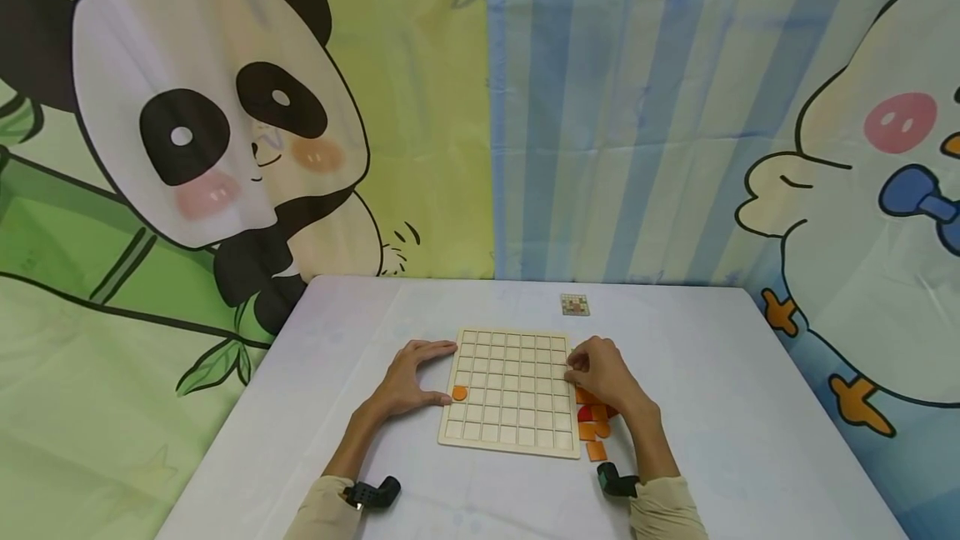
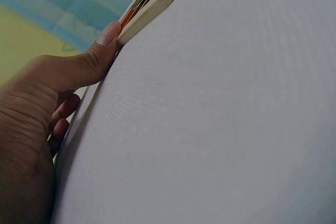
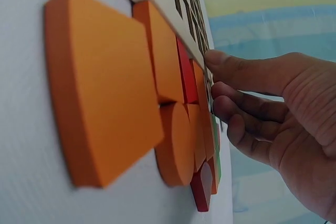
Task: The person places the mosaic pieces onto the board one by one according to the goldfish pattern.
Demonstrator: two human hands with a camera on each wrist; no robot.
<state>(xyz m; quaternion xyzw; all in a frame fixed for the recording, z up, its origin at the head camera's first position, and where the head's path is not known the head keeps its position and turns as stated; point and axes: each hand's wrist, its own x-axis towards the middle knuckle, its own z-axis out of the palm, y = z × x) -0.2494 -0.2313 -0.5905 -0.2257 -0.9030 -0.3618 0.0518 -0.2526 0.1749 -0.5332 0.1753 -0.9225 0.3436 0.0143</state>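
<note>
A pale wooden grid board (image 1: 517, 390) lies on the table, with an orange round piece (image 1: 460, 392) in a cell by its left edge. My left hand (image 1: 408, 377) spans that edge, thumb and fingers spread apart, the thumb tip (image 2: 109, 34) against the board's side. At the right edge is my right hand (image 1: 603, 372), its thumb (image 3: 247, 72) at the rim and its other fingers bent close below; I cannot tell whether they pinch anything. Beneath and beside this hand lie several flat pieces, among them an orange square (image 3: 110, 87), an orange disc (image 3: 178, 142) and a red piece (image 1: 585, 413).
A small card with a coloured grid pattern (image 1: 575, 305) lies near the table's far edge, beyond the board. White cloth covers the table (image 1: 750, 407). Behind it hangs a printed curtain (image 1: 600, 107) with cartoon animals.
</note>
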